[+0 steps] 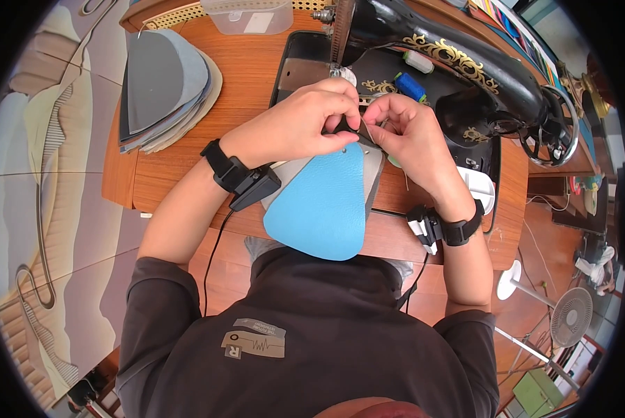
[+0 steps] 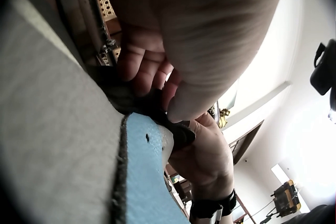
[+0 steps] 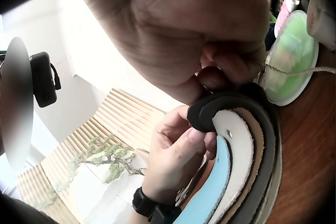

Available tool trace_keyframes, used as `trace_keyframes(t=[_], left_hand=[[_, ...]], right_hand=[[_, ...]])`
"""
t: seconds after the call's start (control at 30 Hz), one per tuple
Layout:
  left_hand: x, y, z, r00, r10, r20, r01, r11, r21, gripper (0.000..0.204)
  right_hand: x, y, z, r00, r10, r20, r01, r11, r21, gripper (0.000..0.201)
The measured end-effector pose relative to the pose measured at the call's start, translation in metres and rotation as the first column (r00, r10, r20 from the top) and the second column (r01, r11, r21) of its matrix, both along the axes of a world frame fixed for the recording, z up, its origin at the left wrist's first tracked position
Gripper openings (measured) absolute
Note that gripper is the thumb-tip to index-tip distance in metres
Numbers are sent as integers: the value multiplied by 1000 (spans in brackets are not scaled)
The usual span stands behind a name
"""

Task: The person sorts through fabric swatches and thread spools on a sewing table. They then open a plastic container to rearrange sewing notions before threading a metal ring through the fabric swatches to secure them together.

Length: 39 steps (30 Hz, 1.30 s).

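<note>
A light blue leather piece (image 1: 319, 202) with small holes at its narrow end lies on top of white, brown and black layers, fanned out in the right wrist view. The left hand (image 1: 295, 122) pinches the bent tip of a black piece (image 3: 202, 116) between thumb and fingers. Close beside it, the right hand (image 1: 410, 136) has its fingers curled at the same black tip, its thumb and index finger pinching the edge; the exact contact is partly hidden. A thin twisted cord (image 3: 299, 70) runs out beside the right fingers.
A black sewing machine (image 1: 458, 49) stands beyond the hands, with a blue thread spool (image 1: 410, 87) on its bed. Stacked grey pieces (image 1: 162, 83) lie at the left of the wooden table (image 1: 250, 63). A white tray (image 1: 478, 188) sits near the right forearm.
</note>
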<state>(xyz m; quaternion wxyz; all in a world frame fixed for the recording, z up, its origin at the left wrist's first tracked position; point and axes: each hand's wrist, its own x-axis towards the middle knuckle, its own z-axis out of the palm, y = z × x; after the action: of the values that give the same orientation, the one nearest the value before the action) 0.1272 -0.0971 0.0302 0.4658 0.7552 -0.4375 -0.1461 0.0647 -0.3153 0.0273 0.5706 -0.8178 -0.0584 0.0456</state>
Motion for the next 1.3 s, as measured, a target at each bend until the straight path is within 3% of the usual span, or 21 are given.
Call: trace_keyframes(t=[0.47,0.57,0.67,0.77,0.87,0.97,1.07,1.3], left_hand=[[4,0,-3,999,33,38,-34,999,19,9],[4,0,-5,998,40,43,-40,999,8,8],[5,0,-6,998,32,48,-31,999,-9,8],[4,-1,-4,997,26,67,-25,999,-22,8],[3,0,-2,996,24,91,-22,1000,-21,8],[3,0,-5,993,10,122,-6,999,-33,10],[2,0,-4,994,-1,109,3,1000,-19,13],[1,0,-5,984,19,175,-10,999,-47,13]], right_hand=[[-4,-1,17,999,30,-37,-36,988,-152,21],[-3,-2,12,998,48,-36,-51,994,-99,21],[-1,-3,6,999,30,-23,-29,998,55,20],[-1,-5,13,993,53,-101,-45,996,83,17],[-1,-2,10,997,18,-71,-9,992,127,14],[-3,-5,20,970,8,-243,29,989,146,13],[-3,-5,17,963,19,-268,45,972,230,12],[-4,0,18,967,-21,-255,74,977,199,13]])
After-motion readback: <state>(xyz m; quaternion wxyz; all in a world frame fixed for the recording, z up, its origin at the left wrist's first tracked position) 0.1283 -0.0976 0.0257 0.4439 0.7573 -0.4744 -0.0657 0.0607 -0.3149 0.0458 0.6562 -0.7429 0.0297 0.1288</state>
